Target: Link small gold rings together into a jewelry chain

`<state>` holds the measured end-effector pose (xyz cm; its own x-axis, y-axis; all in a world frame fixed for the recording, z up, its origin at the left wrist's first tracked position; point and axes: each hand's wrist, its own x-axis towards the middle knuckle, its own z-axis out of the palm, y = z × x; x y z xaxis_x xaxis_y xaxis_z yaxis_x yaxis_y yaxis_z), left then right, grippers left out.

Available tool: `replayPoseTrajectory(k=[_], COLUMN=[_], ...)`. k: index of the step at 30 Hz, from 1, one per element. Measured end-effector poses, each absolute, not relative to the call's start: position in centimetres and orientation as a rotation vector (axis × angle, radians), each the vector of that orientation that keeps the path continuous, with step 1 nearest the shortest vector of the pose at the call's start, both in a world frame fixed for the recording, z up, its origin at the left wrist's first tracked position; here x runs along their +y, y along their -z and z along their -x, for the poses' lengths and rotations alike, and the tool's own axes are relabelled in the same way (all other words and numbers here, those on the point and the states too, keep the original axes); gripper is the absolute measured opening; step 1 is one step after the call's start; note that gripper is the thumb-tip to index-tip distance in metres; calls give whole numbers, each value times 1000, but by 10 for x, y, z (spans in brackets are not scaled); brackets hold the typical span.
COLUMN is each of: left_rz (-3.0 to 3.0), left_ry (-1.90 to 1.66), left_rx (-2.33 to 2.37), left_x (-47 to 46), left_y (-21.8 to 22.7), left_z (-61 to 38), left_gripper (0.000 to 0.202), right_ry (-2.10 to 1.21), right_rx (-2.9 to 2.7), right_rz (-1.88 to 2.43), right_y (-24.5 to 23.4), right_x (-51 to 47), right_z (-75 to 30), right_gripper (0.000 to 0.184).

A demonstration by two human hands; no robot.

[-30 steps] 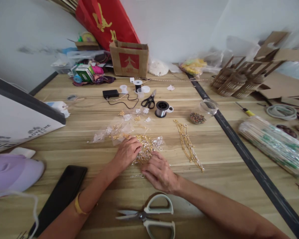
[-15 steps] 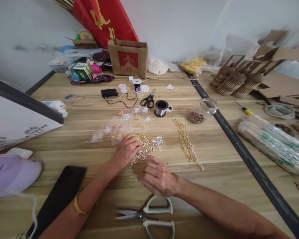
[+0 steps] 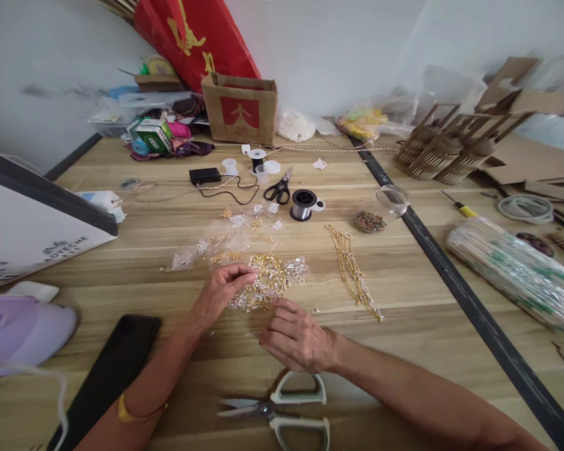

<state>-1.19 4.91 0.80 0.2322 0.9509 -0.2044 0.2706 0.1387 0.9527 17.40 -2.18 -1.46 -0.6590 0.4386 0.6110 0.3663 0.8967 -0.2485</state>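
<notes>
A heap of small gold and silver jewellery findings (image 3: 266, 283) lies on the wooden table (image 3: 427, 326). My left hand (image 3: 220, 290) is at the heap's left edge, fingers curled in a pinch over the pieces; what it grips is too small to name. My right hand (image 3: 297, 338) rests on the table just below the heap, fingers bent and pressed together, whatever they hold hidden. Small clear bags of findings (image 3: 216, 241) lie beyond the heap. Gold chains (image 3: 355, 272) lie to the right.
White-handled scissors (image 3: 286, 408) lie close in front. A black phone (image 3: 106, 376) is at the lower left, black scissors (image 3: 278, 188), a wire spool (image 3: 304, 205) and a bead jar (image 3: 380, 210) farther back. Bags, boxes and cardboard line the far edge and right side.
My left hand has lifted off the heap and drawn back left into a pinch. My right hand slid slightly down and left, away from the heap.
</notes>
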Motion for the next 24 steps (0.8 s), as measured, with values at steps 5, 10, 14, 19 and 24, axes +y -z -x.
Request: replayPoseTrajectory(k=[5, 10, 14, 19, 24], left_rz=[-1401, -1613, -1968, -2323, -2527], left_ry=[-758, -781, -848, -924, -886], left_rx=[1280, 1305, 1310, 1214, 1136], left_x=[45, 39, 35, 33, 31], left_y=[-6, 5, 12, 16, 22], left_z=[15, 18, 16, 11, 9], left_gripper=[24, 20, 13, 12, 14], right_ry=[-130, -120, -120, -131, -132], right_rx=[-2371, -2440, -2483, -2491, -2467], right_rz=[523, 481, 459, 468, 474], right_y=[16, 18, 19, 19, 20], right_x=[-22, -23, -24, -24, -23], right_z=[-173, -172, -173, -173, -172], right_gripper=[14, 14, 13, 14, 14])
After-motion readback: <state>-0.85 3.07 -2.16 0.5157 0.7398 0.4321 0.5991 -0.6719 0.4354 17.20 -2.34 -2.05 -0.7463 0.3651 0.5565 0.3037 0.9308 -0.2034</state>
